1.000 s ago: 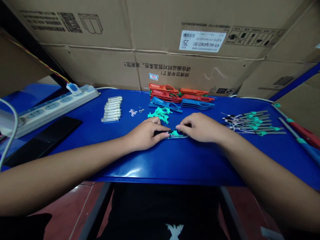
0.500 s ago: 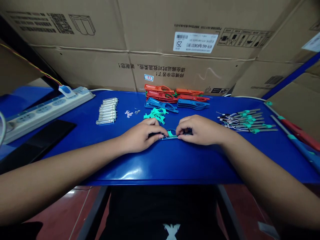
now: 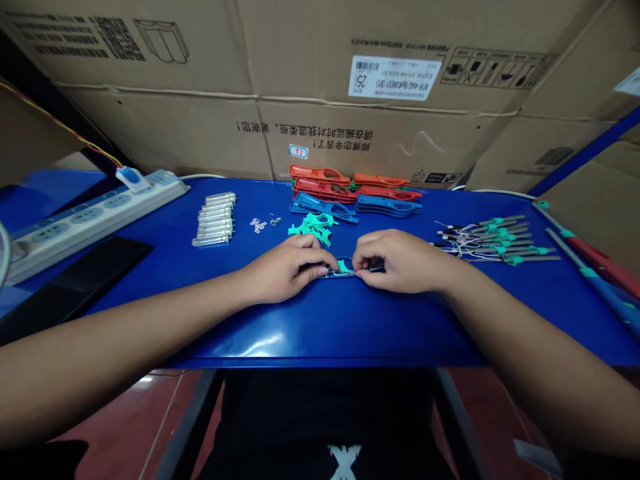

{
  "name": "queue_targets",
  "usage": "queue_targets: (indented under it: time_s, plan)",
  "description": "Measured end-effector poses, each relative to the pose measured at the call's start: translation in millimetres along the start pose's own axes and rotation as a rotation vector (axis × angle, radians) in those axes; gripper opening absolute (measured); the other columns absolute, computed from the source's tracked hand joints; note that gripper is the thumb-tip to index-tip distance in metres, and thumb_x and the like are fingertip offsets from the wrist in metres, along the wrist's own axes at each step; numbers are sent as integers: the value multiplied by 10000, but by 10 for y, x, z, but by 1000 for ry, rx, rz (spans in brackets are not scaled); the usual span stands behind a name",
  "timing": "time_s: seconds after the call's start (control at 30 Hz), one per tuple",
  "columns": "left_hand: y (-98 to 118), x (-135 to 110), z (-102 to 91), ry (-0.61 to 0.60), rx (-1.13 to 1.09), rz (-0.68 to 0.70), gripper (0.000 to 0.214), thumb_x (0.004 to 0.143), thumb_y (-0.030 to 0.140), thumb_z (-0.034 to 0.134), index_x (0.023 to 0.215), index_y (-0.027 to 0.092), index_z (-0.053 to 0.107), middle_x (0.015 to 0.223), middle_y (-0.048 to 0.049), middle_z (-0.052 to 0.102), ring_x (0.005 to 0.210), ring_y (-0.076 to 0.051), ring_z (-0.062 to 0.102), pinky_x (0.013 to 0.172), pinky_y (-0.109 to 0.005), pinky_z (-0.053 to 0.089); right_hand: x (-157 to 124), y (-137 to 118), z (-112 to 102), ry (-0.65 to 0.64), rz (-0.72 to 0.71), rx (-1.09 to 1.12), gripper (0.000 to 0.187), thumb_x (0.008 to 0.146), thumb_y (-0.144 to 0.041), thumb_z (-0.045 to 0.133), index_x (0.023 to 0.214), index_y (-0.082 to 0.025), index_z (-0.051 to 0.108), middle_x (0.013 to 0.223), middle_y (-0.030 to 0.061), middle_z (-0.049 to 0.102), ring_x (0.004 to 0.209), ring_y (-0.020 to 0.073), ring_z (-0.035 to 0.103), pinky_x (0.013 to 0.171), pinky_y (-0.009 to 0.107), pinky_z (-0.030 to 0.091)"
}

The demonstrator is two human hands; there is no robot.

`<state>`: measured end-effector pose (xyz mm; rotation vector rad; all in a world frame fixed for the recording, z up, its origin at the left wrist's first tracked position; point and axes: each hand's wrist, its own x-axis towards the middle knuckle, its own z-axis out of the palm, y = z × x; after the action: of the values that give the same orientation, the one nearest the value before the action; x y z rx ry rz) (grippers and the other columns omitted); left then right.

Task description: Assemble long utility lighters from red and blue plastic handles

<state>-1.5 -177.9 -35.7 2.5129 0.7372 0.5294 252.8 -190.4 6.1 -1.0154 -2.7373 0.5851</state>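
Note:
Near the middle of the table, a blue lighter shell half (image 3: 336, 275) lies between my two hands, with a green trigger (image 3: 343, 267) set in it. My left hand (image 3: 283, 270) pinches the shell's left end, thumb and forefinger close together at a white wire. On the other end, the fingers of my right hand (image 3: 400, 261) are closed, with a dark part showing under them. Both hands cover much of the shell. Just behind my left hand is a pile of loose green triggers (image 3: 317, 225).
Red and blue shell halves (image 3: 325, 190) are stacked at the back. Clear tubes (image 3: 214, 220) and small white pieces (image 3: 258, 225) lie left. Metal rods with wires and green parts (image 3: 505, 240) lie right, near assembled lighters (image 3: 600, 267). A power strip (image 3: 95, 217) and black slab (image 3: 75, 280) are far left.
My fingers have shifted very slightly on the shell and trigger. Both hands keep their grip, and the view has tilted a little.

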Motion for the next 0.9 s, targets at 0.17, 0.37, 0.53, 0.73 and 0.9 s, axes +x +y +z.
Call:
queue_targets:
  time_s: [0.17,0.37,0.53,0.73,0.9]
  plan:
    - [11,-2,1,-4,-4,-4,246,999,263,507,1113,239,723,952,-44,563,952,-176,550,933,-336,439,6,12,15,-20,-41,8,122,793,-118,587,819,-191,682,858,21,666,773,144,591,708,257,398]
    - [4,-7,1,-7,11,-6,257,999,282,512,1116,262,741,950,-47,572,961,-183,552,910,-333,449,9,26,32,16,45,-5,85,766,-123,607,795,-184,658,815,12,663,732,135,573,673,248,389]
    - [5,-1,-1,-32,30,-24,276,1001,282,506,1156,264,734,955,-54,580,965,-197,555,909,-359,452,12,21,27,2,79,35,61,798,-174,618,800,-187,677,830,23,685,754,142,600,694,248,416]
    - [0,3,-15,-28,9,6,273,1005,285,502,1149,261,733,968,-51,597,971,-183,568,913,-349,466,-83,106,-172,31,135,33,152,858,-288,614,916,-191,715,922,40,726,816,157,639,759,272,464]
    - [-19,1,-27,-13,3,16,268,1005,293,507,1136,244,736,967,-49,622,945,-173,586,889,-339,486,-186,213,-311,-90,151,-16,223,834,-353,658,974,-206,750,964,48,736,829,174,643,759,298,481]
